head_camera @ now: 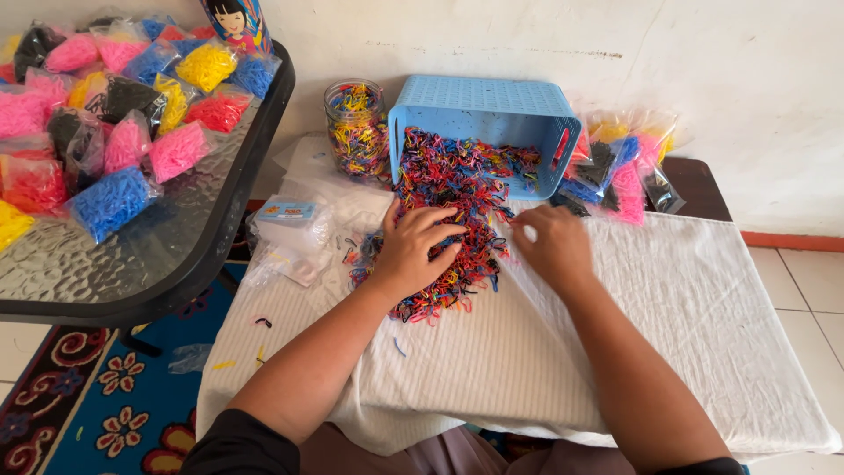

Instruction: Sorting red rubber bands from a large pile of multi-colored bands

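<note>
A heap of small mixed-colour rubber bands (457,189) spills from a tipped blue plastic basket (492,110) onto a white cloth (668,308). My left hand (413,251) lies flat on the near part of the heap, fingers spread over the bands. My right hand (549,242) rests at the heap's right edge, its fingertips pinched together on a few bands. A glass jar (356,127) filled with mixed bands stands just left of the basket.
A dark glass-topped table (176,255) at the left carries several small bags of single-colour bands (114,198). More filled bags (620,171) lie right of the basket. Empty clear bags (294,224) sit left of the heap. A patterned rug (114,396) covers the floor.
</note>
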